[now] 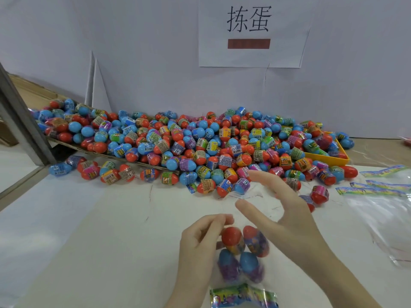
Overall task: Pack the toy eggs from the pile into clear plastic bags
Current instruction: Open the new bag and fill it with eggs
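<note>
Clear bag (242, 261) at near worktop edge w/ four eggs inside, header card at bottom. Left hand (200, 243) pinches bag's top; right hand (287, 210) wide open, empty, above it. One bag filling; huge egg pile (189, 143) along far edge left, spare bags (382, 210) at right edge.

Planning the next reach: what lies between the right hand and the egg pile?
Head view: nothing solid. The right hand hovers open at the front edge of the pile; a thin clear bag lies on the table under its fingertips.
</note>
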